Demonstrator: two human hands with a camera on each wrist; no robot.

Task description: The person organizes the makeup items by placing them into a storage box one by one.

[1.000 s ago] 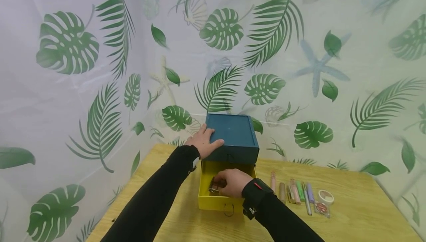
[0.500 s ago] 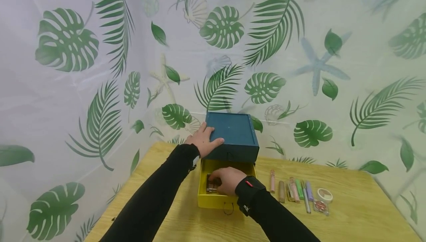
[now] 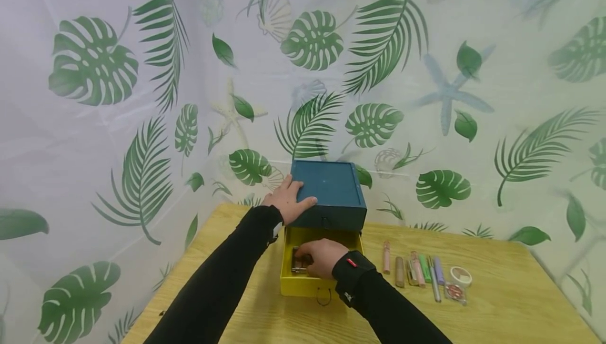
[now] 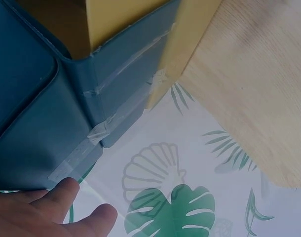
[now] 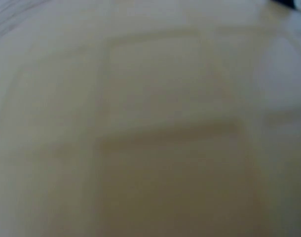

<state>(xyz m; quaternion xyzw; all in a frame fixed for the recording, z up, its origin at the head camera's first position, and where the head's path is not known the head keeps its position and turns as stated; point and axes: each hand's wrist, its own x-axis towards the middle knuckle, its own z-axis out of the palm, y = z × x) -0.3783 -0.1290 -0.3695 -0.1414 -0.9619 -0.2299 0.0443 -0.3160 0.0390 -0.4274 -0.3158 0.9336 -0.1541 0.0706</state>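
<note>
A blue box [image 3: 326,183] with a yellow drawer [image 3: 303,287] pulled out of its lower part stands on the table. My left hand [image 3: 286,202] rests on the box's top left edge, fingers spread and thumb toward the front. In the left wrist view, fingertips [image 4: 66,190] lie against the blue side near strips of clear tape. My right hand [image 3: 324,257] reaches into the drawer, its curled fingers on a small dark eyeshadow palette [image 3: 298,262] that lies on the drawer's left side. The hand covers part of the palette. The right wrist view is a pale, banded blur.
Right of the box, several slim makeup tubes lie in a row, among them a green tube [image 3: 425,268] and a purple tube [image 3: 438,270]. A round compact [image 3: 461,275] and a small clear-cased red palette [image 3: 455,292] lie beyond them. A leaf-patterned sheet hangs behind the table.
The palette was tilted up in my right hand's fingers; it has come down flat in the drawer. My right hand has shifted slightly left. The left hand has stayed on the box.
</note>
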